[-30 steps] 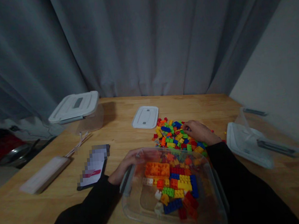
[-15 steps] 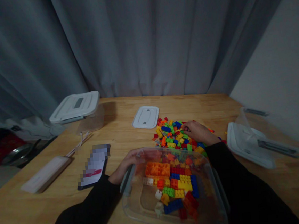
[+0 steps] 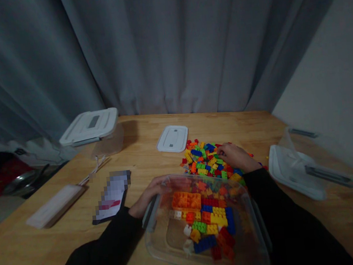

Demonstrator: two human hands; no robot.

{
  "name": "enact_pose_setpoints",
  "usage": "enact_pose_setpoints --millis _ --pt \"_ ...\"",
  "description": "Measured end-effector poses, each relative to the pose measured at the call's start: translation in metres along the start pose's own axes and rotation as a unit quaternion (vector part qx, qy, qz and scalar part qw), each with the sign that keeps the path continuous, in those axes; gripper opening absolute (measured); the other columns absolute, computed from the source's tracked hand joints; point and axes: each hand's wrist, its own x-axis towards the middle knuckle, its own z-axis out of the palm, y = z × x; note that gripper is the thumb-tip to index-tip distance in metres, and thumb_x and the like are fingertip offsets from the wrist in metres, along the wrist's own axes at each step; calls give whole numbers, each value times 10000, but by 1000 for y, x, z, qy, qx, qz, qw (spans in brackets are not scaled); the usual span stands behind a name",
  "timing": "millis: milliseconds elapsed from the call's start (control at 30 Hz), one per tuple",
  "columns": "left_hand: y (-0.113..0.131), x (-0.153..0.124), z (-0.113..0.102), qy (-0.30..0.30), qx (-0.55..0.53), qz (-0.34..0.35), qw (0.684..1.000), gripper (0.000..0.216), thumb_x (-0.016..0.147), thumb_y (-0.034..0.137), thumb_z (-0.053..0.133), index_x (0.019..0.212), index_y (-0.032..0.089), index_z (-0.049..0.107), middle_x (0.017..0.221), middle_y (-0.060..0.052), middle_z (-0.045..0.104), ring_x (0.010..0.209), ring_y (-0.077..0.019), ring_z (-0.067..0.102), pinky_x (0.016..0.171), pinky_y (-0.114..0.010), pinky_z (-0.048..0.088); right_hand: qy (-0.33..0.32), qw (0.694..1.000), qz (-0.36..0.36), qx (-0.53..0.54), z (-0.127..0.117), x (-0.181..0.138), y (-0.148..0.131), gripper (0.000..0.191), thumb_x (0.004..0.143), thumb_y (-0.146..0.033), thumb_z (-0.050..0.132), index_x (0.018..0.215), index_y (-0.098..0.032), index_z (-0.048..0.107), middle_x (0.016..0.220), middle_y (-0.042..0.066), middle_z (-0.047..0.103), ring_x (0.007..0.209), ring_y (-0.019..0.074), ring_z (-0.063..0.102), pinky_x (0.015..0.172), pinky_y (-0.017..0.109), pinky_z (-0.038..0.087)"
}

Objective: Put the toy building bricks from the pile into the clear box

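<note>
A clear plastic box [image 3: 180,247] stands right in front of me, with orange, yellow, blue, red, green and white toy bricks [image 3: 218,218] inside. My left hand [image 3: 152,191] is closed on the box's far left corner, its fingertips partly seen through the plastic. Beyond the box lies a heap of mixed coloured toy bricks [image 3: 201,165]. Over the right part of that heap, my right hand [image 3: 232,155] has its fingers curled together among the bricks. Whether a brick is pinched in them is hidden from here.
A white lid [image 3: 172,139] lies behind the heap. At the left are a lidded box [image 3: 107,140], a phone [image 3: 112,198] and a white power strip [image 3: 56,205] with a cord. On the right, another clear box [image 3: 301,150] rests by a white lid [image 3: 278,169].
Almost nothing differs. The view has shifted very slightly, and both hands keep their places at the box and the heap.
</note>
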Motion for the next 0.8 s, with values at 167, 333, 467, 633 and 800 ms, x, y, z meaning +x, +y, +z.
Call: enact_pose_setpoints --millis 167,333,467,633,800 --pt "3 0 3 8 -1 -4 1000 486 775 194 579 1219 157 774 1289 -122 759 1270 -364 648 1140 -503 431 0 1000 -8 12 -4 -1 1 148 900 -140 565 864 -196 697 965 82 733 833 174 634 688 275 349" --pt "7 -1 6 24 -1 -5 1000 460 758 195 590 1165 175 803 1242 -105 782 1251 -367 660 1130 -503 441 1 999 -22 49 -8 -1 4 141 901 -164 577 836 -198 696 890 65 739 767 169 621 672 273 353" --pt "8 -1 7 13 4 -3 1000 476 757 200 592 1187 178 796 1258 -97 776 1275 -380 643 1138 -504 436 0 998 -33 50 -10 -1 3 177 913 -173 565 773 -198 671 814 53 721 712 163 593 649 275 342" --pt "6 -1 5 10 6 -6 1000 471 780 183 575 1199 194 791 1279 -92 768 1293 -358 635 1150 -474 427 2 998 -27 54 -9 -2 -1 140 899 -138 559 848 -193 678 889 62 735 751 162 597 660 269 337" --pt "3 -1 1 2 9 4 1000 495 789 196 574 1247 155 759 1309 -119 750 1306 -359 627 1173 -495 396 0 999 -16 43 -6 -3 -3 145 912 -144 555 891 -196 689 896 63 729 758 162 600 656 273 319"
